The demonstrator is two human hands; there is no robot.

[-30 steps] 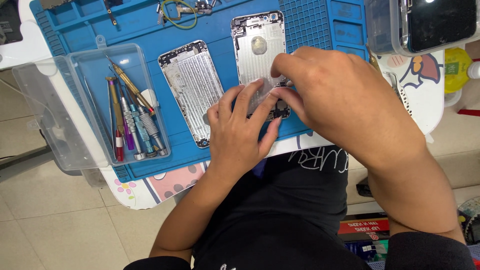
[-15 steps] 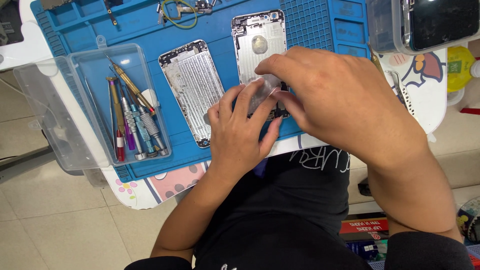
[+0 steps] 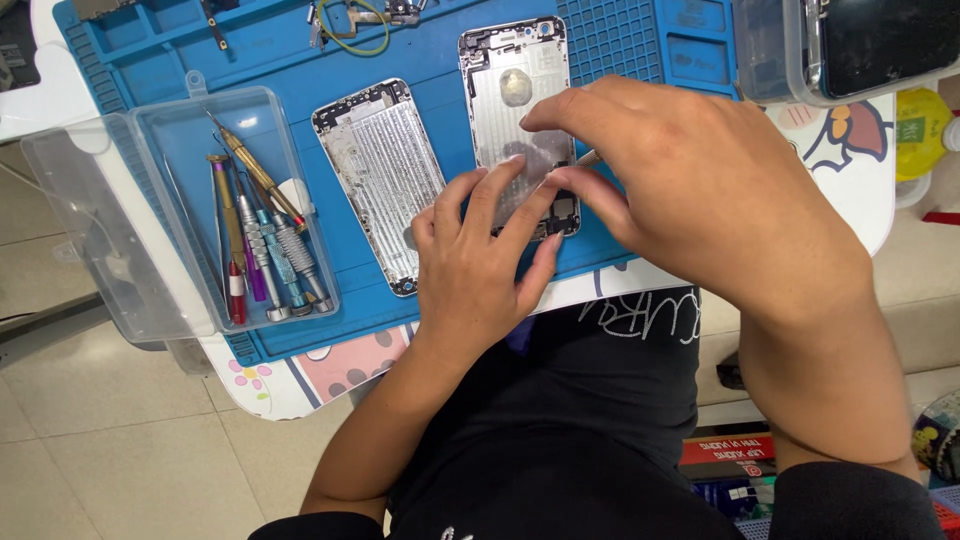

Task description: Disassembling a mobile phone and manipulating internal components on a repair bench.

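Note:
A silver phone housing (image 3: 505, 95) lies open-side up on the blue work mat (image 3: 300, 60). My left hand (image 3: 480, 265) rests flat with spread fingertips on the housing's lower end. My right hand (image 3: 700, 190) hovers over the same spot, thumb and fingers pinched on a thin metal tool (image 3: 588, 157) of which only a short piece shows. The housing's lower part is hidden by both hands. A second silver phone plate (image 3: 380, 180) lies to the left, untouched.
An open clear plastic box (image 3: 170, 125) holds several small screwdrivers (image 3: 265, 250), its lid (image 3: 90, 230) folded out to the left. Loose cables and small parts (image 3: 360, 20) lie at the mat's top. A clear container (image 3: 770, 60) with a dark screen stands top right.
My right hand's fingers have crept a little left and up over the housing. My left hand has hardly moved.

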